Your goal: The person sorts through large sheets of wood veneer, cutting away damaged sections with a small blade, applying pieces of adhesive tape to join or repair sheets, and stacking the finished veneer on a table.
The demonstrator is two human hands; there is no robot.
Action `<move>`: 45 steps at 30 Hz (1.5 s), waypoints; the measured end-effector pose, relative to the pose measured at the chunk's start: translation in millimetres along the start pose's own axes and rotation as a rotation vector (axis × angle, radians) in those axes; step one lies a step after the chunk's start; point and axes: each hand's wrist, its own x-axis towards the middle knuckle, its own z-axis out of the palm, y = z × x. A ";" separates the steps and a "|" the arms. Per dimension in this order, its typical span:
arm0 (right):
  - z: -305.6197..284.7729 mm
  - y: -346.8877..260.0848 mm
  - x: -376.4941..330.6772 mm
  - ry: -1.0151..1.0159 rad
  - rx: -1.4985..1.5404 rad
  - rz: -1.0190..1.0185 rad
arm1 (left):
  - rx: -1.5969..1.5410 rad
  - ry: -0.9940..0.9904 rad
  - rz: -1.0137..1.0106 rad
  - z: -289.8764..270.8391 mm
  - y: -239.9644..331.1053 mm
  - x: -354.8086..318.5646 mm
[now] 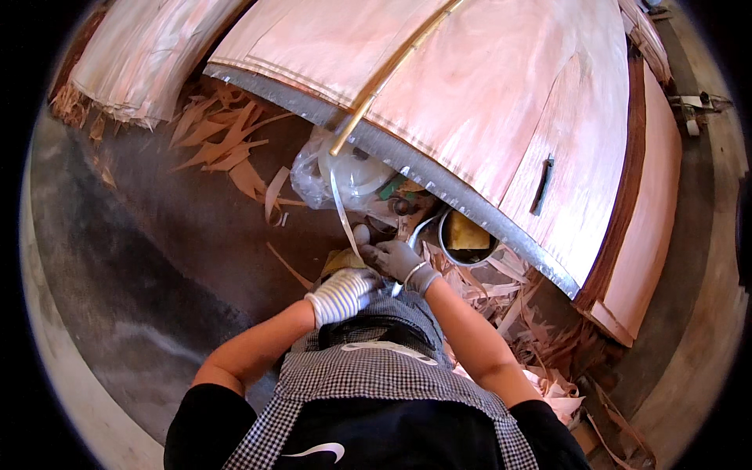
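Note:
In front of my apron, both gloved hands are close together. A narrow pale strip point(342, 205) hangs from near the sheet's edge to my fingers. My right hand point(397, 260), in a grey glove, is closed with its fingertips at the strip's lower part. Just below and to the left, my left hand point(343, 296), in a striped glove, has its fingers curled; what they hold is hidden. Yellowish cloth point(342, 259) shows beside the hands. A wooden pole point(392, 74) lies across the pinkish veneer sheets point(470, 102), its near end sticking out past their edge.
A grey metal edge point(462, 205) borders the stack before me. Under it are a clear plastic bag point(304, 174) and a round bucket point(443, 249) holding a yellow block point(468, 232). A dark, narrow object point(542, 186) lies on the veneer. Veneer scraps point(235, 145) litter the floor.

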 end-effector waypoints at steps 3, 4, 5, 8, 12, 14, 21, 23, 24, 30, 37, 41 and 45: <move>0.0 -14.8 -2.0 0.136 0.679 0.202 | 0.062 0.031 0.009 9.6 -13.4 -13.9; -10.0 -32.3 -11.7 0.204 0.824 0.191 | 0.113 0.012 0.004 10.1 -16.6 -17.7; -24.0 -45.4 -24.3 0.090 0.786 0.251 | 0.118 0.022 -0.089 5.8 -18.0 -15.7; -11.6 -43.5 -37.0 0.401 0.526 0.273 | -0.143 0.047 -0.004 -10.4 4.8 -10.9; 1.7 -2.4 -22.5 0.143 0.157 0.154 | -0.051 -0.208 0.058 14.2 15.4 -2.3; -22.5 -35.9 -20.0 -0.126 0.924 0.414 | -0.039 -0.222 -0.056 30.1 2.8 -3.5; -22.1 -59.5 -51.7 0.156 0.196 0.228 | -1.210 0.247 -0.366 -7.7 -18.6 10.1; -13.8 -77.8 -56.3 0.234 0.308 0.097 | -1.341 0.179 -0.411 -23.7 -1.8 15.1; -12.2 -84.2 -55.4 0.305 0.374 0.035 | -1.459 0.213 -0.427 -24.5 2.6 16.6; 22.4 -27.3 -63.0 0.537 0.804 0.203 | -1.651 0.293 -0.276 -19.4 5.4 42.1; -42.4 -16.2 -129.7 0.289 1.285 0.176 | -0.624 -0.109 -0.031 56.1 -42.7 60.1; -44.6 74.5 -146.5 0.415 0.791 0.392 | 0.573 -0.186 -0.208 6.8 25.3 109.0; -58.4 181.4 -131.7 0.482 -0.019 0.607 | 0.914 0.249 -0.104 41.8 -11.8 157.3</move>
